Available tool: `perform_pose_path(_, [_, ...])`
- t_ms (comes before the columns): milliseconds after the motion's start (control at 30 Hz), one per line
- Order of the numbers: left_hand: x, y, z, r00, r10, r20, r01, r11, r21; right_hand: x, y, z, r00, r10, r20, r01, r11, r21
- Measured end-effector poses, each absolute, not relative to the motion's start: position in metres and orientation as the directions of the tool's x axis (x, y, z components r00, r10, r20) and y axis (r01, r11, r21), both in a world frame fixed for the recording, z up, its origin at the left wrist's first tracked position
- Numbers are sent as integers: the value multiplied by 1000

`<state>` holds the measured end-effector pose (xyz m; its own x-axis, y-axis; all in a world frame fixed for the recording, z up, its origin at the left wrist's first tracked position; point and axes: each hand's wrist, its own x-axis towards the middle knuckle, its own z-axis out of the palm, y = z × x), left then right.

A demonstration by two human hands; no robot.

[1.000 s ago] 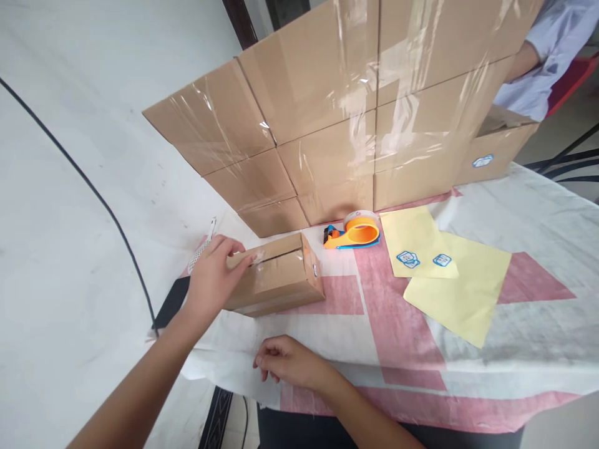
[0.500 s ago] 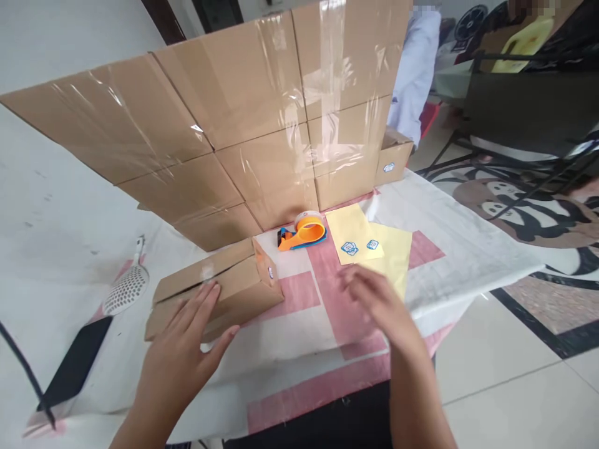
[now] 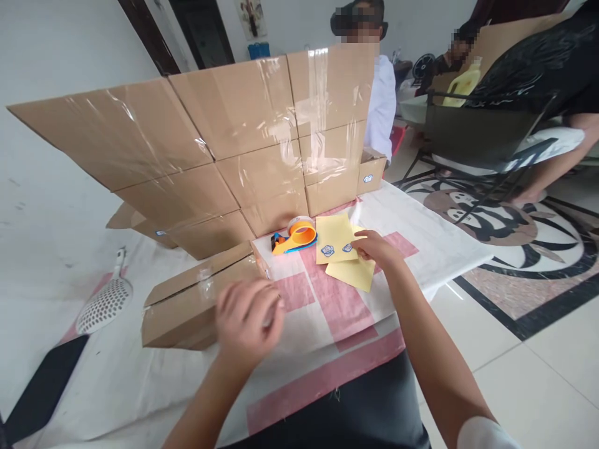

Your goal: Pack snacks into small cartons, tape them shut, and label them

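My left hand [image 3: 250, 318] hovers by the front right end of a taped cardboard box [image 3: 187, 321], its fingers bent and blurred by motion. Whether it touches the box is unclear. My right hand [image 3: 377, 248] is at the right side of two overlapping yellow sheets [image 3: 333, 227]. Its index finger and thumb come together beside a small blue-and-white sticker [image 3: 347, 248]; what lies between the fingertips is hidden. More such stickers [image 3: 327, 251] sit on the upper sheet. Left of the sheets lies an orange and blue tape dispenser [image 3: 299, 236].
A tall wall of taped cardboard boxes [image 3: 253, 156] stands along the back. A white slotted ladle [image 3: 105, 302] and a black flat object [image 3: 47, 386] lie on the left. A smaller box [image 3: 372, 173] stands at the back right. A person in white [image 3: 381, 100] is behind the wall.
My left hand has come off the box top and moved right, its fingers curling. My right hand has reached forward to the yellow sheets. The head view has tilted up, showing more people.
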<state>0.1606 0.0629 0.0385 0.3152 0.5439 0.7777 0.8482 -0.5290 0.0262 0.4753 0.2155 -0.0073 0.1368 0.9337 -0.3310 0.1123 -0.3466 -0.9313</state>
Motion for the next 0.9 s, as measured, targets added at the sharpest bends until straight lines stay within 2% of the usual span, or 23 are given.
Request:
perform_pose_path(100, [203,93,26,339,636,693,745,-631,215,463,203,-6,63,962,-266,93,-271,-958])
perform_pose_path(200, [235,135,16,333,804,493,707,-559,434,451,186,-6,40,989,-143,61,-145,-988])
perform_pose_path(300, [253,173,6,346,867,359,724,-490,485,438,180,-9,-6,993,-114,15,-114,-993])
perform_pose_path(400, [259,192,-6,375,880,293,743,-474,473,427,186,-15,-46,983,-175,-5,-176,-984])
perform_pose_path(567, [257,189,-9,372,867,331,732,-493,469,417,194,-8,-58,975,-212,-7,-213,-977])
perform_pose_path(733, [251,182,18,281,756,591,611,-616,497,416,183,35,-69,992,-107,6,-107,-994])
perform_pose_path(833, [247,180,36,206,756,622,496,-628,600,418,175,60,-103,995,13,112,25,-993])
perform_pose_path(900, [243,180,44,154,840,521,386,-536,751,421,170,68,-131,987,96,173,118,-978])
